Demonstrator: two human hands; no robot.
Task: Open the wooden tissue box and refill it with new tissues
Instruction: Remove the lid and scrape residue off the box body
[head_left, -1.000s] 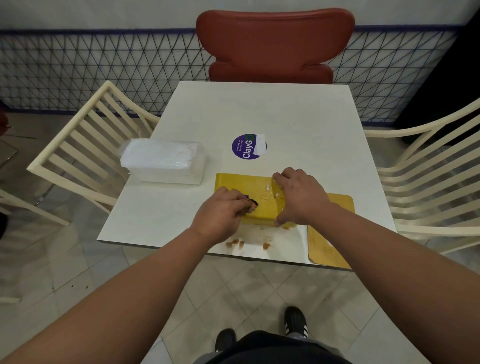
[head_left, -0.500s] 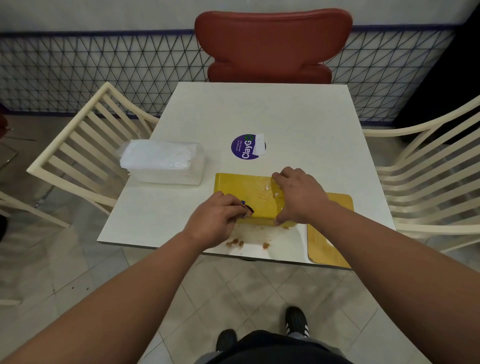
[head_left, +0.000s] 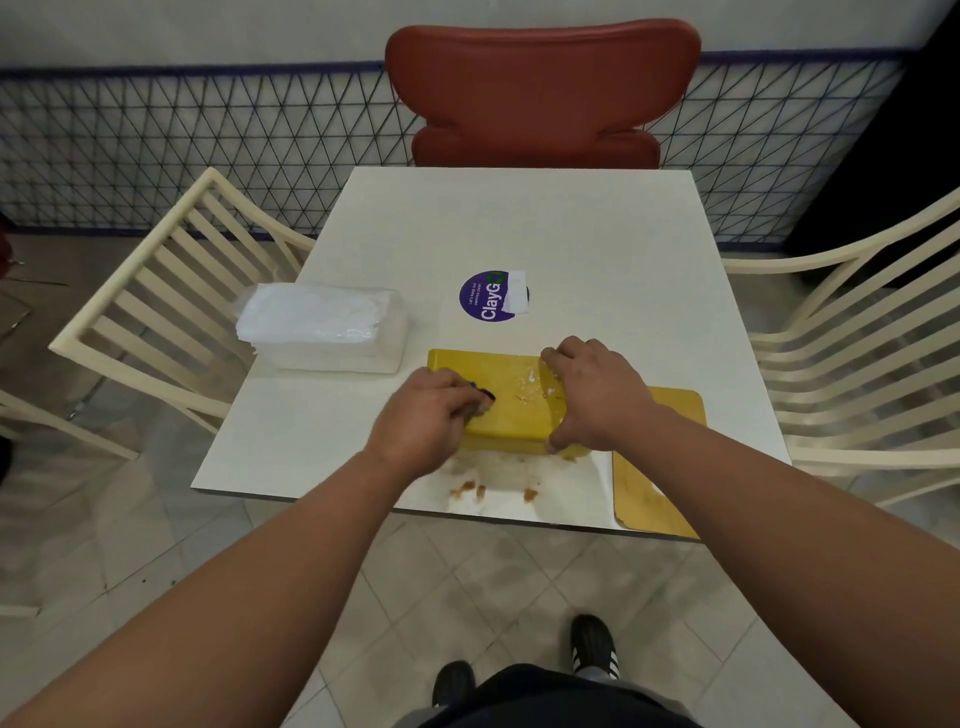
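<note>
- Shifted slightly since the earlier view: left hand (head_left: 423, 415), now further up over the near-left part of the box top; little else changed.
- Yellow rectangular wooden tissue box (head_left: 511, 402): lying flat on the white square table (head_left: 519, 228) near its front edge, between and under both hands.
- Left hand: fingers curled at the dark slot on the box top, pinching or hooking something small and dark; exact grip too small to tell.
- Right hand (head_left: 592, 395): clamped across the right end of the box, fingers over the far edge and thumb on the near side, probably to steady it against the pull of the other hand.
- Flat yellow wooden panel (head_left: 657, 467): lying just right of the box, partly under the right wrist; likely the removed base, set aside within reach.
- Clear-wrapped pack of white tissues (head_left: 322, 332): resting left of the box, apart from both hands, seemingly staged for refilling.
- Brown crumbs (head_left: 470, 488): scattered at the front edge.
</note>
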